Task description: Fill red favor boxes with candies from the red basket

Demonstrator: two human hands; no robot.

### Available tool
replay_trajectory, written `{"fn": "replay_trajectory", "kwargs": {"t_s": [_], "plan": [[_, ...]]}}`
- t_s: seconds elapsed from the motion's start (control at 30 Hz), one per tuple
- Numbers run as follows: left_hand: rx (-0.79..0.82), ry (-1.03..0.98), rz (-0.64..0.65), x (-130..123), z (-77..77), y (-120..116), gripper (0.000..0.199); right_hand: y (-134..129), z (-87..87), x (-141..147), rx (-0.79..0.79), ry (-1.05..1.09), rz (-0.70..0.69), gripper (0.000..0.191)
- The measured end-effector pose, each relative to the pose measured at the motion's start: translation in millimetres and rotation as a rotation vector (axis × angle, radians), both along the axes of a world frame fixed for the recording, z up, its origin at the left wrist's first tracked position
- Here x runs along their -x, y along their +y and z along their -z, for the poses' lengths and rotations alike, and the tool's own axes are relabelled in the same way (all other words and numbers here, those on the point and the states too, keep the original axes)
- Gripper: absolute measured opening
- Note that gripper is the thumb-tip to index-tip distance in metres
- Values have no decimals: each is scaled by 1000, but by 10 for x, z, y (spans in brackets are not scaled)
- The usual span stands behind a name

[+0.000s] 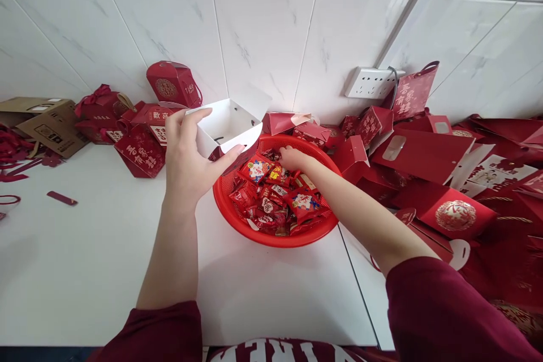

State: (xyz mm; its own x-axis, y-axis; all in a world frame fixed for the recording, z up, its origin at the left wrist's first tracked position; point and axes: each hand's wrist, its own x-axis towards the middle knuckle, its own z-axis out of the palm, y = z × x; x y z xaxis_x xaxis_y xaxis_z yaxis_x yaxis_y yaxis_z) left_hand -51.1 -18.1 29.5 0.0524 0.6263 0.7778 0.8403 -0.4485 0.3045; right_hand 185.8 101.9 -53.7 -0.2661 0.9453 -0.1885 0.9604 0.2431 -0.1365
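My left hand (185,147) grips a paper gift box (227,121), red outside and white inside, with its top open toward me. The thumb lies along the near edge and the fingers round the left side. Below and right of the box stands a red plastic basket (278,242) of wrapped candies (275,203) in red packets. My right hand (292,158) reaches into the far part of this basket, its fingers curled down among the packets. The fingertips are partly hidden, so what they hold cannot be made out.
Several filled red gift boxes (142,150) stand along the tiled wall at left, near a brown cardboard box (53,130). A dark red strip (62,198) lies on the white table (106,260). Many red boxes (453,215) are piled at right, below a power socket (373,83).
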Motion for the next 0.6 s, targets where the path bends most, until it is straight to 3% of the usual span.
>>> {"fn": "replay_trajectory", "kwargs": {"t_s": [0.13,0.3,0.43,0.6], "plan": [[23,-11,14,-13,-6,3,71,94,93,-148,75,38,-66,48],[42,-17,37,-45,7,-3,74,140,82,-189,159,53,-114,38],[54,-6,51,-64,7,-12,74,84,-31,-193,127,53,-119,28],[45,0,82,-54,2,4,69,-162,-224,-380,128,131,-154,24]]}}
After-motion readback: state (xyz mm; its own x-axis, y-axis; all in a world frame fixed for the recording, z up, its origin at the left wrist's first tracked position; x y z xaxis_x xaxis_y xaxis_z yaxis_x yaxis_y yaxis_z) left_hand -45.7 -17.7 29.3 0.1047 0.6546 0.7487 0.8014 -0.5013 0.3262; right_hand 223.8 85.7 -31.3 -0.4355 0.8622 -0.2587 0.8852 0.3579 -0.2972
